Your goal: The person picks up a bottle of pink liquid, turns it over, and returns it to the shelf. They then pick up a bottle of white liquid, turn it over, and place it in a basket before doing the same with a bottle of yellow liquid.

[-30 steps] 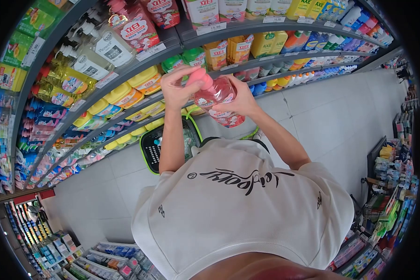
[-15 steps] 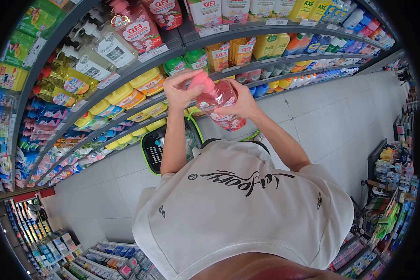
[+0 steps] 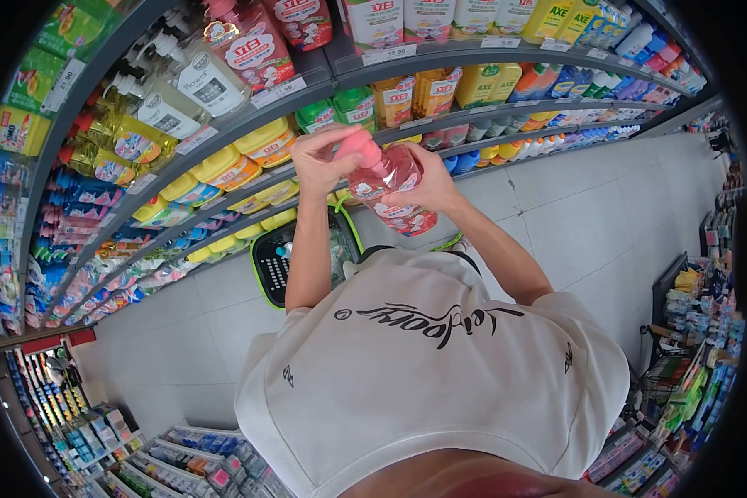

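Observation:
Both my hands are on a clear pink pump bottle (image 3: 407, 217) with a red printed label, tilted in front of my chest. Fingers of my left hand (image 3: 317, 159) are closed around its pink pump head (image 3: 362, 151). My right hand (image 3: 432, 183) grips the body of the bottle from the right side, thumb across the front. Below my left forearm, a black basket (image 3: 267, 267) with a bright green rim stands on the floor. Some items lie in it, partly hidden by my arm and shirt.
Long curved-looking shelves (image 3: 332, 70) packed with bottles run across the front and left. Pink pump bottles (image 3: 253, 50) stand on an upper shelf. Grey tiled floor (image 3: 589, 199) lies to the right. More stocked racks (image 3: 697, 332) and a shopping cart (image 3: 666, 369) are at the far right.
The view has shifted slightly, so the shelves appear a little lower and to the right. Both hands keep the same hold on the pump bottle.

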